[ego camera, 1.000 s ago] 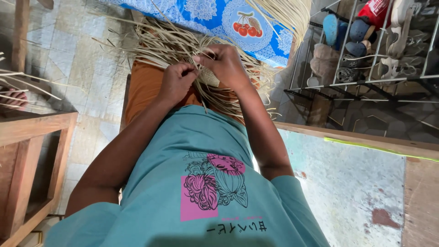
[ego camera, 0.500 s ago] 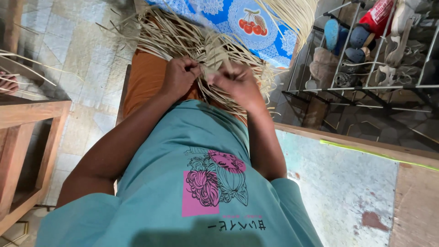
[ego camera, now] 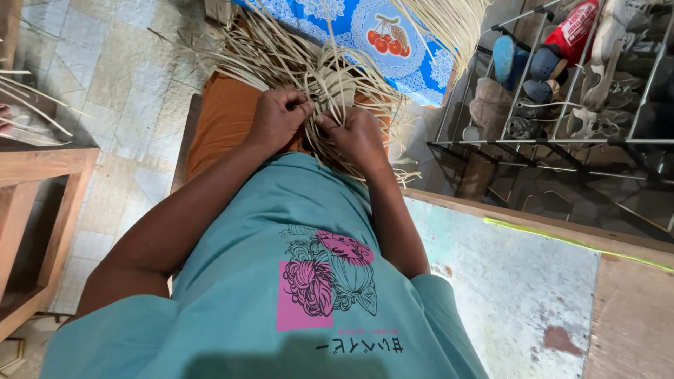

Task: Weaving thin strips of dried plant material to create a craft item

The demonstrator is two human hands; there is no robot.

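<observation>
Item: a tangle of pale straw-coloured flat plant strips, partly woven [ego camera: 330, 77] — lying on the person's lap over orange-brown trousers [ego camera: 225, 123], its loose ends fanning out towards the tiled floor and the cloth beyond.

Left hand [ego camera: 277, 119]: clenched, fingers curled in and pinching a few of the strips at the near edge of the woven part.

Right hand [ego camera: 358, 137]: likewise closed on the strips, knuckles up, thumb side turned to the other hand. The two hands sit just beside each other, nearly touching, at the middle of the bundle.

Wearer: a teal short-sleeved shirt with a pink-and-black printed picture [ego camera: 309, 281], seen from above.

Surroundings:
- blue patterned cloth with a round cherry motif [ego camera: 386, 38], beyond the strips, partly covered by them;
- grey wire shoe rack [ego camera: 562, 133] to the right, holding a blue shoe [ego camera: 504, 56], a red shoe [ego camera: 572, 28] and several pale and dark ones;
- worn pale-blue painted board with a wooden edge [ego camera: 505, 281], lower right;
- brown wooden frame [ego camera: 35, 203] at the left, with more loose strips [ego camera: 28, 105] resting above it;
- floor of pale grey-green square tiles [ego camera: 119, 77].
</observation>
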